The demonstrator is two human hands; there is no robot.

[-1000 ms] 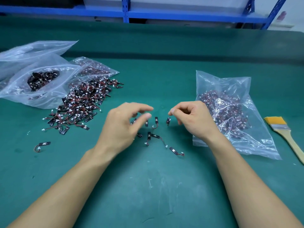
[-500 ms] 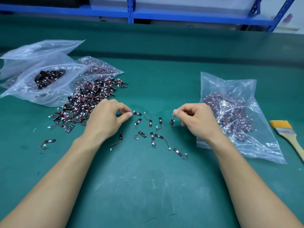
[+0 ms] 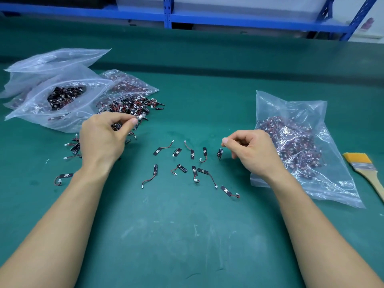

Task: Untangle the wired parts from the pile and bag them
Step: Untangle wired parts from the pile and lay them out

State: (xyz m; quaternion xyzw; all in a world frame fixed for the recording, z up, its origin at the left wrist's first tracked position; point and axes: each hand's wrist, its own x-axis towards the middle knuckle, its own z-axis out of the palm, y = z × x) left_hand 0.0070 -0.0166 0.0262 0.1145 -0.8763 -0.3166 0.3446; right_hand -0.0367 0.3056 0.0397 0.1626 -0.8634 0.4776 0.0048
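Observation:
The tangled pile of small black wired parts [image 3: 133, 107] lies at the left on the green mat. My left hand [image 3: 104, 140] is over its near side, fingers pinched on a wired part [image 3: 139, 117] with a white connector. Several separated wired parts [image 3: 182, 168] are spread out between my hands. My right hand [image 3: 251, 150] hovers at the right end of that spread, thumb and forefinger pinched together just above one part [image 3: 219, 153]; I cannot tell whether it touches that part. An open clear bag [image 3: 41, 113] holding parts lies behind the pile.
A clear bag full of parts [image 3: 295, 146] lies right of my right hand. A yellow-bristled brush [image 3: 361, 163] lies at the far right. More clear bags [image 3: 52, 63] sit at the back left. One stray part [image 3: 64, 176] lies near my left forearm. Blue shelving [image 3: 207, 17] runs along the back.
My left hand has moved left and away from me, from the spread parts to the pile, uncovering several parts. My right hand has stayed put.

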